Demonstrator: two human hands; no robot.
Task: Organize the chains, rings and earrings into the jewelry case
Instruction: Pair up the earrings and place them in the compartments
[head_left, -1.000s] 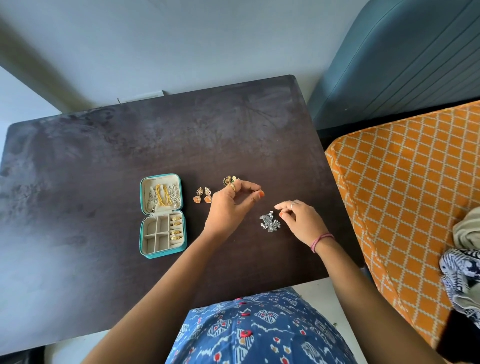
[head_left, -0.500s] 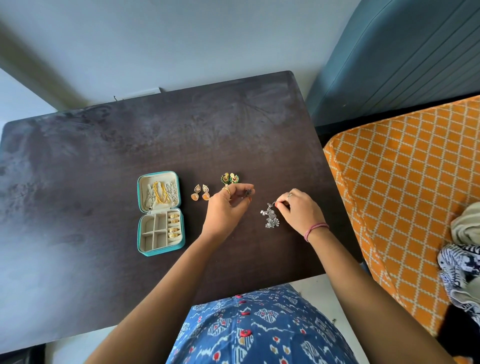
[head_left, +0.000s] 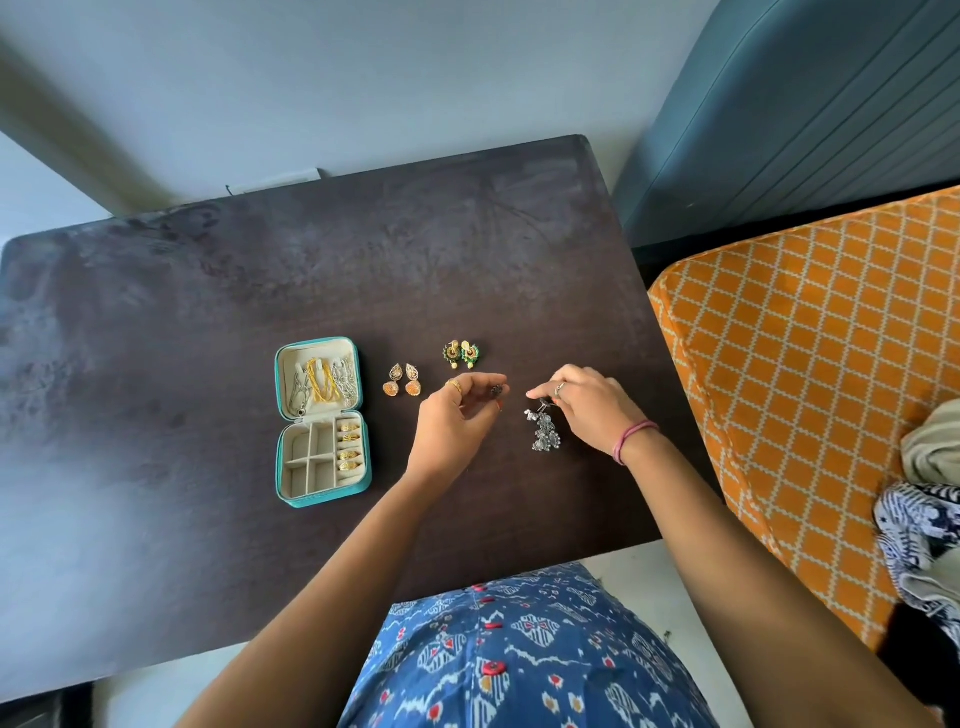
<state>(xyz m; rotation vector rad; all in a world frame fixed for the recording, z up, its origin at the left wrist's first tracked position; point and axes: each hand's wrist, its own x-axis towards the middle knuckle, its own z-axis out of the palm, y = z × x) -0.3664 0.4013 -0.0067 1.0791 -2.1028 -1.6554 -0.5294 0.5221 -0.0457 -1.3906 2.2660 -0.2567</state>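
Observation:
An open teal jewelry case (head_left: 323, 499) lies on the dark table (head_left: 208, 322). Chains (head_left: 324, 382) fill its lid and several gold rings (head_left: 350, 447) sit in its right slots. Right of the case lie a pair of orange earrings (head_left: 403, 382) and a pair of green and gold earrings (head_left: 460, 354). My left hand (head_left: 457, 421) pinches a small dark earring piece (head_left: 497, 389) between its fingertips. My right hand (head_left: 587, 410) pinches the top of the silver earrings (head_left: 543, 434), which hang down onto the table.
An orange patterned cushion (head_left: 810, 374) with crumpled cloth (head_left: 919, 530) on it stands to the right of the table. A blue-grey upholstered seat back (head_left: 800, 104) is at the back right.
My right hand closed on the silver earrings and drew them up by the top. My left hand curled its fingers in around a small dark piece.

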